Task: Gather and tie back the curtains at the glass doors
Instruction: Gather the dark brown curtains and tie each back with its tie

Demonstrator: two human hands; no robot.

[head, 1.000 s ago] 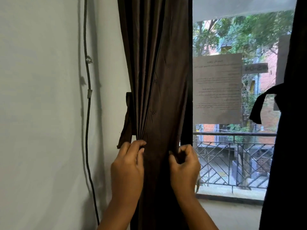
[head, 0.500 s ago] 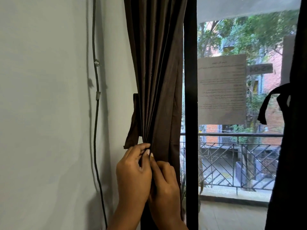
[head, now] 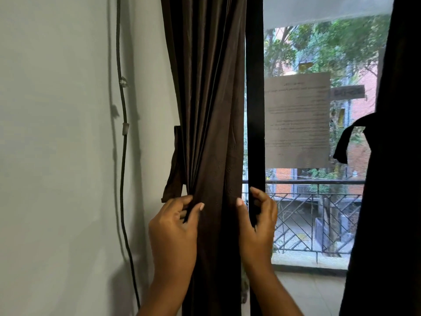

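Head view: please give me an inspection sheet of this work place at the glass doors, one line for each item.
Surface: grey wall at left, bare apart from the cable.
Job's things: brown curtain gathered in folds; tie-back strap hangs loose beside it, not tied. Second curtain at right, with its own strap hanging loose.
Clutter: nothing seen.
Grips: left hand pinches the curtain's left folds; right hand is curled round its right edge.
Cables: black cable clipped down the wall.
Surroundings: door frame, paper notice on glass, balcony railing, trees.

Right hand (head: 257, 226) now apart from left hand (head: 175, 226), across curtain (head: 211, 110).
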